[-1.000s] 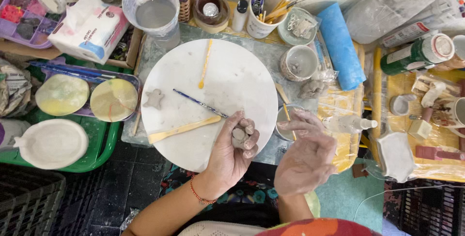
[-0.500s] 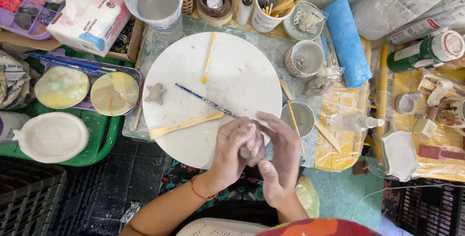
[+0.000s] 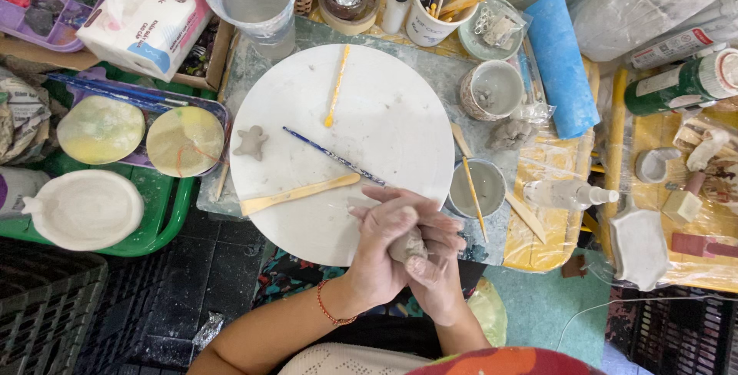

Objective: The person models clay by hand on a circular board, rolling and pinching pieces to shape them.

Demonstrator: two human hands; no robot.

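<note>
Clay lump [image 3: 407, 248]: you are pressing it between both palms, at the near edge of the white round board [image 3: 384, 90].
Left hand [image 3: 382, 256]: you are closing it over the lump from the left.
Right hand [image 3: 437, 271]: you are cupping the lump from the right, fingers touching the left hand.
Board tools: wooden stick [image 3: 300, 193], blue-handled tool [image 3: 334, 156] and small clay figure [image 3: 250, 143] are lying to the far left of your hands.

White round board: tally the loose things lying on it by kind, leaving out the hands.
On the white round board:
Yellow modelling tool: 1
Blue-handled tool: 1
Flat wooden stick: 1
Small grey clay figure: 1
Total: 4
</note>
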